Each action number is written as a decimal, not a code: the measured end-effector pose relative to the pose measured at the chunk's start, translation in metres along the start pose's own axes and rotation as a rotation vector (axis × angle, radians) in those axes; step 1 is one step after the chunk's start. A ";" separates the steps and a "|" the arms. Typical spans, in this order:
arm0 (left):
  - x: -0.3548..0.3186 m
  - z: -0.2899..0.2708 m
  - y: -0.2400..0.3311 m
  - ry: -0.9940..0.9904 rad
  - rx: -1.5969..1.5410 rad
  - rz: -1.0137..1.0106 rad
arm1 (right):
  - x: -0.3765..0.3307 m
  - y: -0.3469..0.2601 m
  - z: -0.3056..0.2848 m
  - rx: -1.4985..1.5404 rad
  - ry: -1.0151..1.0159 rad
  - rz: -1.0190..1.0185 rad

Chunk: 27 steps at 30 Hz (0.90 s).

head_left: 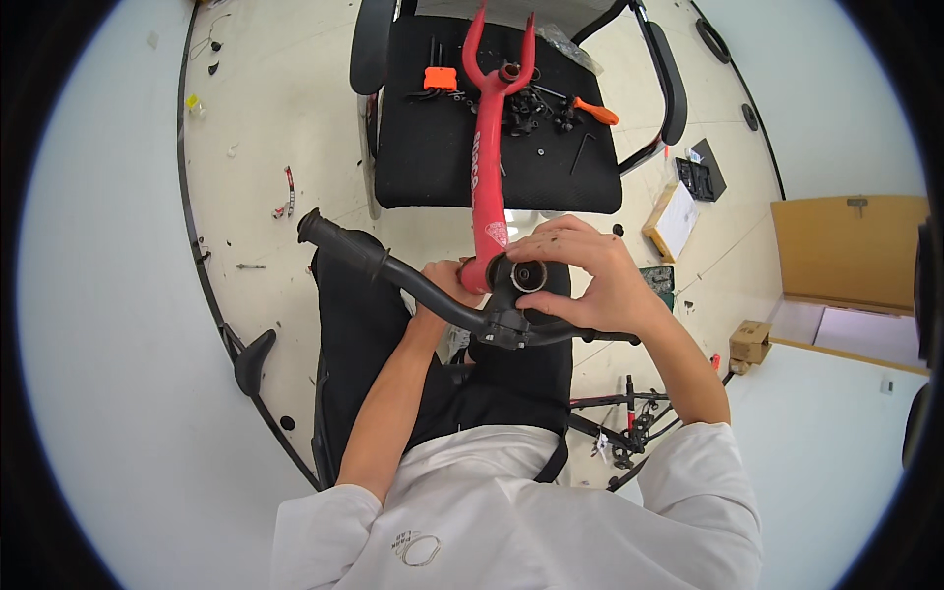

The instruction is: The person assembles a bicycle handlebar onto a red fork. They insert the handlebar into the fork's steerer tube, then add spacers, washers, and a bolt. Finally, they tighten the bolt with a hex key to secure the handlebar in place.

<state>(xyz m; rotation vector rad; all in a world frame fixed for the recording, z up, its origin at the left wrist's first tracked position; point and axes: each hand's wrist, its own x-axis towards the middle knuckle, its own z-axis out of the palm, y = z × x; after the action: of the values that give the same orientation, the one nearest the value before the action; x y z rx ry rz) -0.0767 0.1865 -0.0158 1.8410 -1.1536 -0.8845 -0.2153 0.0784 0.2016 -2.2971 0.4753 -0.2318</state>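
A red bicycle frame (pixel 487 167) reaches from my lap to a black chair seat, its forked end resting over the seat. My left hand (pixel 448 282) is closed around the frame's near end, partly hidden behind the tube. At that end sits a black stem (pixel 505 313) with a round open top showing a hollow tube inside. Fixed to the stem, a black handlebar (pixel 418 285) crosses above my thighs, with a dark grip (pixel 329 231) at its left end. My right hand (pixel 590 270) curves over the stem's round top, fingers on its far side and thumb on its near side.
On the chair seat (pixel 423 162) lie an orange-held hex key set (pixel 441 79), an orange-handled screwdriver (pixel 596 111), a hex key (pixel 582 150) and several small dark parts. On the floor are a saddle (pixel 255 362), a cardboard box (pixel 750 341) and a dark bicycle frame (pixel 629 418).
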 end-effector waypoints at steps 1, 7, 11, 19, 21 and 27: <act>-0.001 -0.001 0.000 0.003 -0.014 0.001 | -0.001 0.002 0.001 0.008 -0.003 0.008; -0.002 0.000 -0.004 0.031 -0.038 0.018 | -0.002 0.010 0.008 0.114 0.017 0.047; -0.001 -0.001 -0.003 -0.003 -0.032 -0.021 | 0.003 0.009 0.011 0.084 0.031 -0.007; -0.002 -0.005 0.000 0.007 -0.029 -0.034 | 0.023 0.029 -0.022 0.304 -0.033 0.137; -0.003 -0.008 0.006 0.001 -0.045 -0.042 | 0.035 0.075 -0.032 0.326 -0.009 0.253; 0.001 -0.002 -0.008 0.010 -0.045 -0.065 | 0.076 0.186 0.001 -0.128 -0.025 0.430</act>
<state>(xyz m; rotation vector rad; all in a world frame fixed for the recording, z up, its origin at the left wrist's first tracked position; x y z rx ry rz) -0.0716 0.1887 -0.0216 1.8537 -1.0645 -0.9299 -0.1950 -0.0703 0.0687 -2.2507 0.9763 0.0409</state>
